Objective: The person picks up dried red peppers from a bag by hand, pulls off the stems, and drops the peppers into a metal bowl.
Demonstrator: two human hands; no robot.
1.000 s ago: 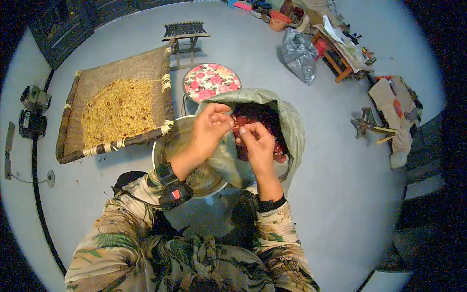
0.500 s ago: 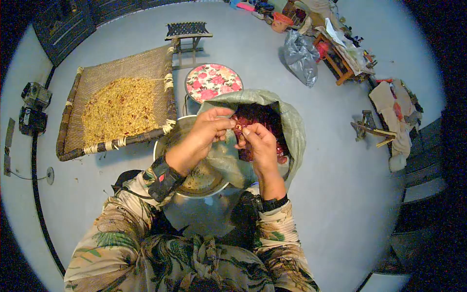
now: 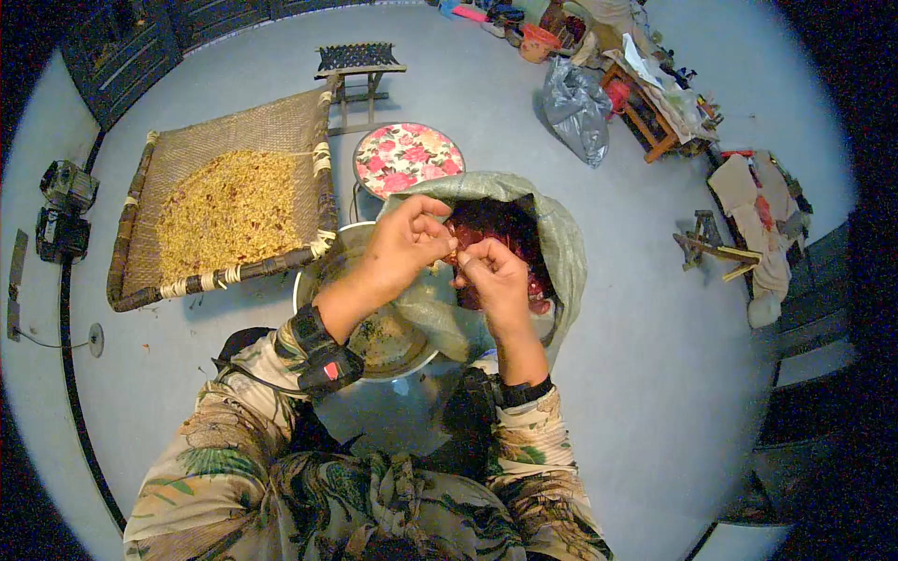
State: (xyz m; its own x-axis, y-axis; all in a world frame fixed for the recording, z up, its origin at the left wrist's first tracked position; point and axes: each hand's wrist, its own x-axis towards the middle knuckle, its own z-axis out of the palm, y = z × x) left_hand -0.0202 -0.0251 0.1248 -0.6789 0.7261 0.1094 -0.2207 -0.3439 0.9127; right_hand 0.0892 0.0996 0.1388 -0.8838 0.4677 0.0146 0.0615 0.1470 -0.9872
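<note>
Fingertips pinched, my left hand [image 3: 407,241] and my right hand [image 3: 498,279] meet over the mouth of a greenish woven sack [image 3: 569,257]. Between them is a small reddish-yellow piece of dried red chili [image 3: 455,255], mostly covered by the fingers. Inside the sack lies a heap of dark red dried chilies [image 3: 510,224]. Under my left forearm stands a wide basin [image 3: 388,348] with small dark and pale bits at its bottom. The sack's near edge hangs over the basin's right side.
At left, a framed woven tray [image 3: 187,140] holds yellow seeds [image 3: 229,215] with red bits. Beyond the sack stand a round rose-patterned stool [image 3: 409,159] and a dark woven-top stool [image 3: 358,58]. A grey plastic bag [image 3: 575,112] and a cluttered wooden bench [image 3: 655,136] stand at upper right.
My left hand has turned slightly and its wrist has shifted, bringing the fingers further over the small piece. Both hands stay above the sack, still pinched together.
</note>
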